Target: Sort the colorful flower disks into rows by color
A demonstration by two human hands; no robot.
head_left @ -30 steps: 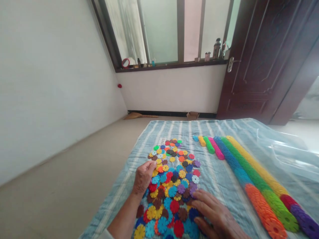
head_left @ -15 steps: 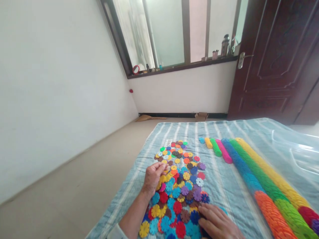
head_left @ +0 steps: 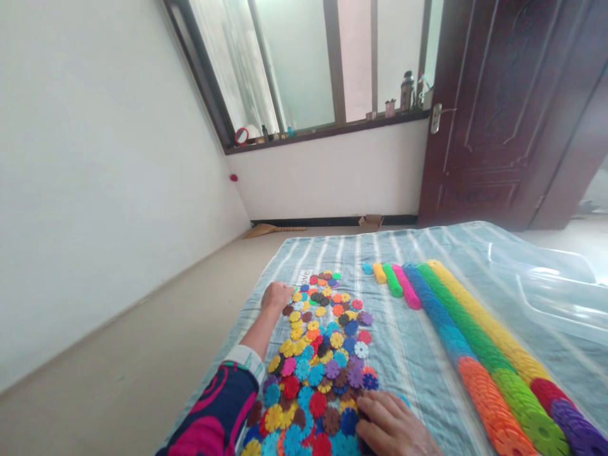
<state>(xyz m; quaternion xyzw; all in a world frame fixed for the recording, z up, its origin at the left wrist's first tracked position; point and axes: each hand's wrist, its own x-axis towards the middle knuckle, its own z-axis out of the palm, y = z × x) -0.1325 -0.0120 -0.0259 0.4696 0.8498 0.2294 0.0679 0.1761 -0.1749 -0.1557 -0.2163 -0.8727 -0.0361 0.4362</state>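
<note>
Two bare hands work over loose, notched plastic discs [head_left: 316, 375]. The left hand [head_left: 277, 296] curls its fingers at their far left edge; whether it grips one I cannot tell. The right hand [head_left: 394, 423] lies loosely bent at the near right edge, its palm hidden. Pinching one disc by its rim should avoid dragging overlapping neighbours. Flat, flower-shaped and mixed in colour, they spread across the striped sheet [head_left: 408, 345], left of colour-banded disc rows [head_left: 489, 396].
</note>
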